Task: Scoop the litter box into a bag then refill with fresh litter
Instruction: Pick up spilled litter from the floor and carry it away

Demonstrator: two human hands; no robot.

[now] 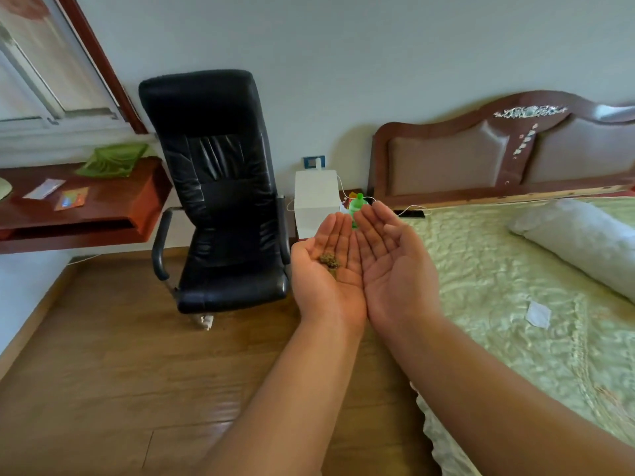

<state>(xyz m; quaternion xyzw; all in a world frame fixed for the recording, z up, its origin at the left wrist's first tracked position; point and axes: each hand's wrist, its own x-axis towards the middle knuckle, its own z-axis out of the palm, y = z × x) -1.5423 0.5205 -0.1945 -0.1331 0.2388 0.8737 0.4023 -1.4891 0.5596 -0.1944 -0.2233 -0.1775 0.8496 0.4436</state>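
Observation:
Both my hands are held out palm up, side by side, their edges touching above the wooden floor. My left hand (326, 269) carries a small clump of brownish litter (330, 261) in its palm, fingers straight. My right hand (395, 266) is slightly cupped and holds nothing. No litter box, scoop or bag is in view.
A black office chair (220, 201) stands just left of my hands. A bed with a green quilt (498, 286) and a grey pillow (584, 242) fills the right. A white box (316, 201) and green bottle (358, 202) sit by the wall. A red-brown desk (86, 211) is at far left.

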